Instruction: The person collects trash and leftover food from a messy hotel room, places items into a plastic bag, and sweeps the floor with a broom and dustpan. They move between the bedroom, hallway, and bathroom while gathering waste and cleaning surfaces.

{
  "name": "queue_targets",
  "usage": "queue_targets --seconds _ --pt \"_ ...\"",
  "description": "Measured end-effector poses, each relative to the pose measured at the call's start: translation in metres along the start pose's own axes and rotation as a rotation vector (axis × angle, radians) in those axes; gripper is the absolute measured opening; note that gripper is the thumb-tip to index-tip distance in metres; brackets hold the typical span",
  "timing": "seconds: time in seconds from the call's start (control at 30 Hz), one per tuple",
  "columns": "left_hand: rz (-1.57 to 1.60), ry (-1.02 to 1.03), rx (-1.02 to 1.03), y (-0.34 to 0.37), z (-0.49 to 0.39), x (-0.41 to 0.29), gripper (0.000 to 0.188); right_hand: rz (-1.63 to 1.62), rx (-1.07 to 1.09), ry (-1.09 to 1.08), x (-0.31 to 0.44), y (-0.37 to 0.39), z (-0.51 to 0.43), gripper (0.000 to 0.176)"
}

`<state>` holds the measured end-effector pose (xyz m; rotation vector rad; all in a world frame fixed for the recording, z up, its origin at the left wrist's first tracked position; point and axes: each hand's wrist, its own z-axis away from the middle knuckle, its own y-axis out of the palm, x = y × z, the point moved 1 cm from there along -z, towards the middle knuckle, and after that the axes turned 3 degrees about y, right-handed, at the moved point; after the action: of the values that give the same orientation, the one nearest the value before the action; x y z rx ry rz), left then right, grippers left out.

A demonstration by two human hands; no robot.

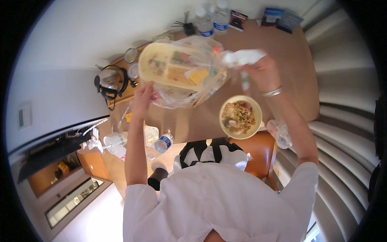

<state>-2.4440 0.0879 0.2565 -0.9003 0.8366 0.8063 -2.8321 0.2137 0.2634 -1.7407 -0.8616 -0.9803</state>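
My left hand (pixel 144 98) pinches a clear plastic bag (pixel 175 98) close to the lower left corner of a pale takeaway container (pixel 152 74). The container has compartments with food scraps and a yellow packet (pixel 198 75) in it. Wooden chopsticks (pixel 208 90) lie slanted along the bag's right side. In my right hand (pixel 266 75) is a crumpled white tissue (pixel 245 57), held just right of the bag. A small green-and-white tube or packet (pixel 245 81) shows blurred under that hand. Below it stands a round bowl (pixel 222 121) of rice-like food (pixel 239 116).
An electric kettle (pixel 112 79) sits on a wooden tray (pixel 121 98) at left. Water bottles (pixel 220 19), a reed diffuser (pixel 189 28) and printed cards (pixel 272 16) line the wall. Another bottle (pixel 163 143) and plastic cups (pixel 115 142) lie lower left. An orange chair (pixel 257 154) stands near the table's front edge.
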Motion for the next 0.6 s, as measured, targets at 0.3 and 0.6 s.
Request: queue_targets --seconds 0.3,0.6 --pt "0.206 0.109 -0.062 -0.003 0.029 -0.014 0.039 0.505 0.286 -0.637 0.096 0.218 -0.023 0.013" --pt "0.113 0.253 0.044 0.009 0.023 -0.003 0.034 0.655 0.544 -0.22 0.074 0.247 -0.041 0.022"
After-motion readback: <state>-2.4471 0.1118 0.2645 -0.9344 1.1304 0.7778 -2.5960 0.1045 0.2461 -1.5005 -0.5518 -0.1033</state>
